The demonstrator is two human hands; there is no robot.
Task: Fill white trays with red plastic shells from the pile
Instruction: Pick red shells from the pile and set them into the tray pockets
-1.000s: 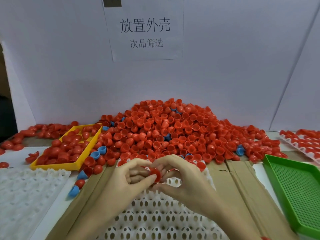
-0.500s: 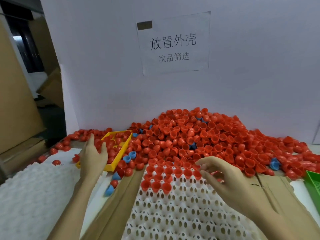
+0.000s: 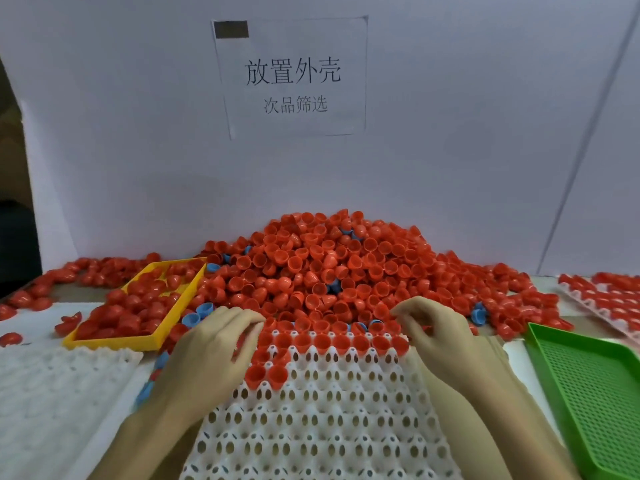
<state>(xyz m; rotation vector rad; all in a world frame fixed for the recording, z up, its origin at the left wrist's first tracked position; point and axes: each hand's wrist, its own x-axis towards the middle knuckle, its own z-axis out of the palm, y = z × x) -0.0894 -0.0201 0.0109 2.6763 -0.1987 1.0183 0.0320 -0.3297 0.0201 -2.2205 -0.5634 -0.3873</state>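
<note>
Head view looks down on a white tray (image 3: 322, 427) lying in the middle of the tabletop (image 3: 516, 355), its cells pierced with oval holes; the far row holds red shells (image 3: 332, 342) set open side up, and two more shells sit one row nearer on the left side; the rest of its cells show bare. Behind the tray rises the pile (image 3: 329, 268) of red shells against a white board, with a few blue shells (image 3: 202, 311) mixed in along its edges. The left hand (image 3: 211, 355) rests at the tray's far left corner, fingers (image 3: 247, 325) curled toward the pile's foot; whether they pinch a shell I cannot tell. The right hand (image 3: 440, 334) hovers at the far right corner, fingers (image 3: 403, 311) bent and close together over the last shells of the row; what they grip, if anything, is hidden. A yellow bin (image 3: 156, 336) of red shells sits to the left; a green mesh tray (image 3: 588, 393) lies to the right; a paper sign (image 3: 292, 77) hangs on the board.
</note>
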